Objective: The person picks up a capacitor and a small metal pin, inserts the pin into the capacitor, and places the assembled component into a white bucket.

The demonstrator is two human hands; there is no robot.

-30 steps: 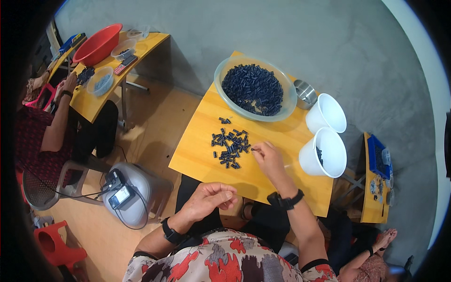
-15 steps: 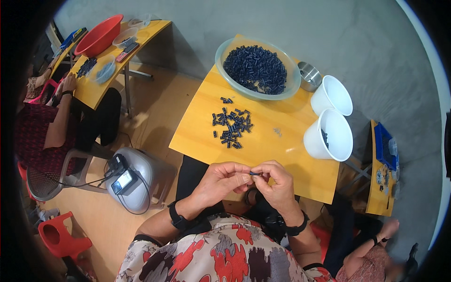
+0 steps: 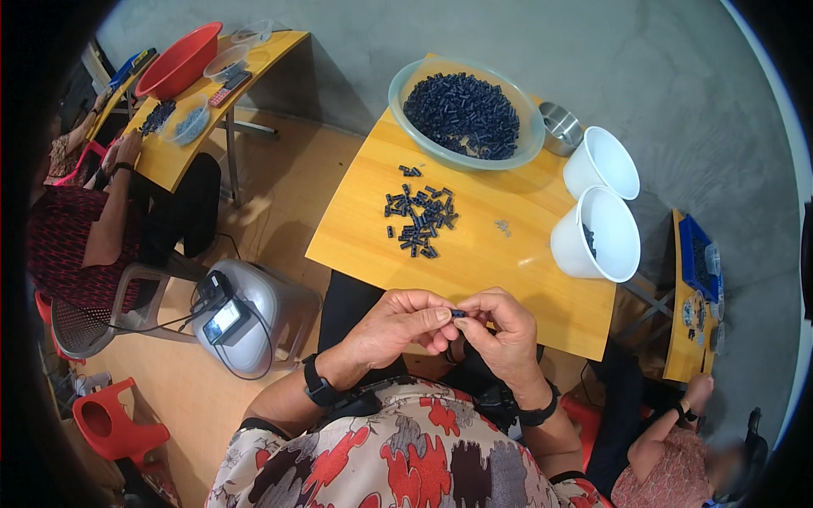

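Small dark part (image 3: 458, 313) pinched between both hands, held close to the body, just below the near edge of the yellow table (image 3: 474, 254). Left hand (image 3: 398, 326): fingers curled, thumb and forefinger closed on the part. Right hand (image 3: 504, 330): same, fingertips closed on its other end. On the table: loose pile of dark parts (image 3: 419, 220), clear bowl (image 3: 466, 114) full of them, two white cups (image 3: 597, 233) at right.
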